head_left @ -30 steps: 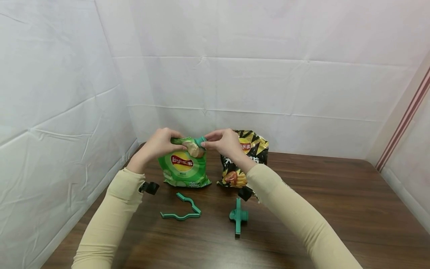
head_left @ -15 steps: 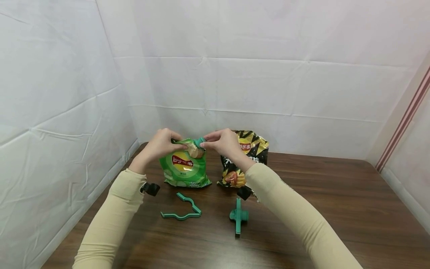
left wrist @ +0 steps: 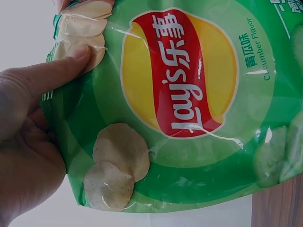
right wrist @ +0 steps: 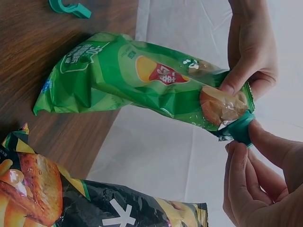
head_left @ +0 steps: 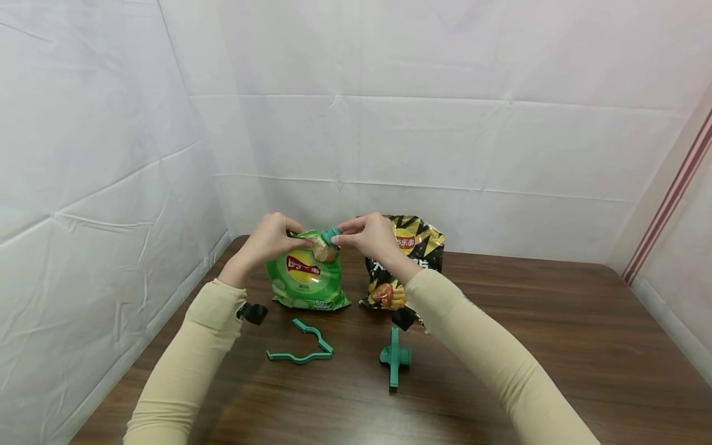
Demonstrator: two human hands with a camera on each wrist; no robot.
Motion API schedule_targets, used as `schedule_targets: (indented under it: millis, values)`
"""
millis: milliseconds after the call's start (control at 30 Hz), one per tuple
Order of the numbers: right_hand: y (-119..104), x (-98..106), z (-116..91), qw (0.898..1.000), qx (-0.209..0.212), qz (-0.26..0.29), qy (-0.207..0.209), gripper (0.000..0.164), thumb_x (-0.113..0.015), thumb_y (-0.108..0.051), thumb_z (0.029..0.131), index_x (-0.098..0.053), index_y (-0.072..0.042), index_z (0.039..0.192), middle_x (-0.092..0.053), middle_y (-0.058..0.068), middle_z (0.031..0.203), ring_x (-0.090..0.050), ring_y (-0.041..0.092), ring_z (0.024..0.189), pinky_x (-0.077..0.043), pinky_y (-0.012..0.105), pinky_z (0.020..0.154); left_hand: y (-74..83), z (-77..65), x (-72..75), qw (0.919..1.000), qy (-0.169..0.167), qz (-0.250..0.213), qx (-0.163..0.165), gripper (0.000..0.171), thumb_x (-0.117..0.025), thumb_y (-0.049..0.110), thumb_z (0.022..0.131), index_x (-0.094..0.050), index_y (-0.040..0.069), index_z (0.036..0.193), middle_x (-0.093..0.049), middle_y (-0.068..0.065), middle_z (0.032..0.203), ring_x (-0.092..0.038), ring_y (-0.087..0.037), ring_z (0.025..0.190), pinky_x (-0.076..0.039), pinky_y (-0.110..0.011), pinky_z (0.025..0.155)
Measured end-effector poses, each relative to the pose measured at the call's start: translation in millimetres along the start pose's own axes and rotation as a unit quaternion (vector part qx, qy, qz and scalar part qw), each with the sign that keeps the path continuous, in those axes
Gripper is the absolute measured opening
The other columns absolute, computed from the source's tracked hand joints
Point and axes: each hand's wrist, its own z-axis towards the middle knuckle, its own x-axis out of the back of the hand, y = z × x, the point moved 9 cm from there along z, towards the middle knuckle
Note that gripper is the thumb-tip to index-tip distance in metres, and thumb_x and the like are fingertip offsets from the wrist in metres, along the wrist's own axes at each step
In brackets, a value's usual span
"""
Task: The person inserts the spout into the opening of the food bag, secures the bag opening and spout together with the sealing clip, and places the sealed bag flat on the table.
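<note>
A green Lay's chip bag (head_left: 306,290) stands on the table, tilted slightly, its cucumber-flavor label filling the left wrist view. My left hand (head_left: 271,237) pinches the bag's top edge, thumb on the front over the printed chips. At the top right corner, my right hand (head_left: 371,238) pinches a small teal cap-like piece (right wrist: 243,128) between thumb and fingertips. A crumpled silvery bit of the bag's corner meets that piece. Its far side is hidden by the fingers.
Right of the green bag stands a black and gold chip bag (head_left: 405,262), partly behind my right hand. On the wooden table (head_left: 528,321) in front lie an unfolded teal clip frame (head_left: 327,355) and a teal bag clip with a round spout (head_left: 394,358). White sheeting (head_left: 417,136) hangs behind.
My left hand and forearm have shifted slightly right, and the bag's upper left side has come inward with them. The right hand keeps its pinch on the teal piece, barely moved.
</note>
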Motion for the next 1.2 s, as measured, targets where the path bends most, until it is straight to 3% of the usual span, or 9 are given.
schedule_targets:
  millis: [467,733,967,1200]
  values:
    - [-0.6,-1.3,0.5,1.000,0.004,0.003,0.004,0.028,-0.078,-0.035,0.077,-0.076,-0.019,0.100,-0.075,0.001,0.091,-0.067,0.015,0.084,-0.053,0.026,0.063,-0.6,-1.7,-1.6,0.9996,0.027,-0.012,-0.002,0.014,-0.075,0.021,0.082,-0.075,0.008,0.075,-0.072,-0.014,0.072,-0.066,-0.028,0.058,-0.048,-0.028,0.051]
    - [-1.2,-0.6,0.9,1.000,0.006,0.004,0.006,0.028,-0.079,-0.033,0.077,-0.077,-0.017,0.100,-0.075,0.003,0.091,-0.068,0.015,0.080,-0.052,0.026,0.060,-3.0,-0.4,-5.3,0.9990,0.035,-0.027,-0.001,0.011,-0.076,0.021,0.081,-0.076,0.011,0.077,-0.072,-0.006,0.069,-0.065,-0.028,0.057,-0.046,-0.026,0.049]
    - [-1.3,0.0,0.2,1.000,0.004,0.007,0.006,0.028,-0.079,-0.034,0.077,-0.076,-0.017,0.100,-0.074,0.003,0.092,-0.067,0.016,0.080,-0.052,0.026,0.059,-1.6,0.1,-4.5,0.9984,0.055,-0.011,-0.013,0.011,-0.074,0.021,0.082,-0.075,0.012,0.074,-0.070,-0.003,0.066,-0.053,-0.013,0.046,-0.040,-0.025,0.047]
    - [-2.4,0.1,-0.7,1.000,0.014,0.019,0.005,0.030,-0.079,-0.035,0.077,-0.076,-0.017,0.101,-0.075,0.002,0.092,-0.068,0.015,0.083,-0.053,0.027,0.063,0.6,-0.9,-3.3,0.9966,0.078,-0.001,-0.026,0.011,-0.073,0.019,0.082,-0.074,0.012,0.074,-0.068,-0.001,0.064,-0.048,-0.011,0.044,-0.039,-0.029,0.054]
